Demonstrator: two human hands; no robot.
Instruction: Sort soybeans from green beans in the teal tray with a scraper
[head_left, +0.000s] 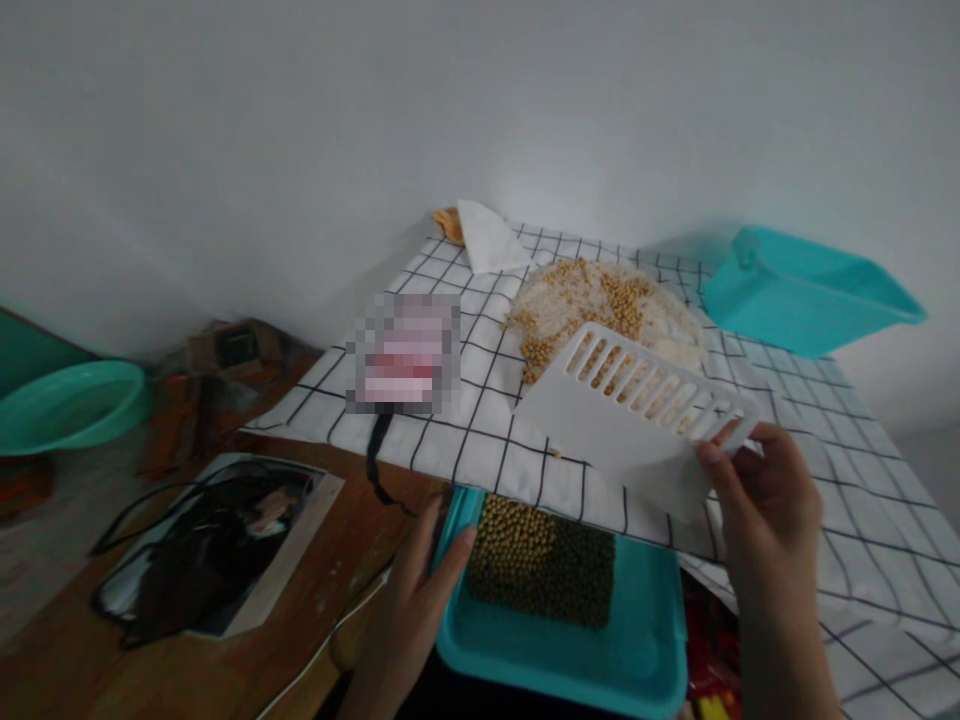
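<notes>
My left hand (424, 570) is closed on the left rim of a teal plastic tray (555, 665), thumb toward the inside. The tray sits below the table's front edge and holds yellow soybeans (517, 530) beside dark green beans (577, 570). Between the thumb and fingers of my right hand (772, 500) is a white slotted plastic panel (622, 420), tilted over the front of the tablecloth. Behind the panel lies a round pale mat (675, 310), partly hidden, with loose soybeans (626, 300) scattered over it and some heaped at its left side.
A white cloth with a black grid (480, 430) covers the table. At its back right stands an empty teal bin (810, 290). A blurred-out pink item (409, 350) with a black strap lies left. Farther left are a black bag (217, 550) and a green basin (75, 405).
</notes>
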